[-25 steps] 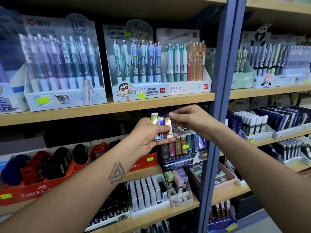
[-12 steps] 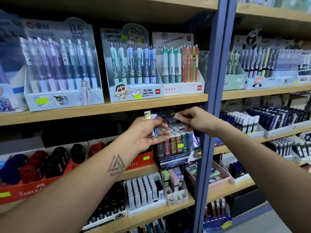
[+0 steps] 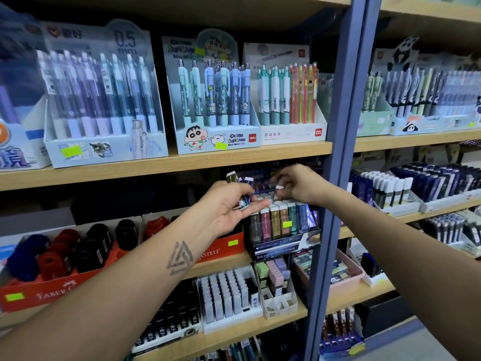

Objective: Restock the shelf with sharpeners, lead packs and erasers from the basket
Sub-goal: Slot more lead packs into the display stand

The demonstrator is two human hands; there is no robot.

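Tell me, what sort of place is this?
Most likely a stationery shop. Wooden shelves carry cardboard display boxes of mechanical pencils, a red cardboard tray of round sharpeners and green price stickers. The left hand holds slim colourful packs beside a dark display rack of the same.

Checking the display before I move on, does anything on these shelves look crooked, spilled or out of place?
Nothing stands out. The pen boxes stand upright, and the lead packs sit in even rows in their display. The only loose items are the packs in the left hand and right hand.
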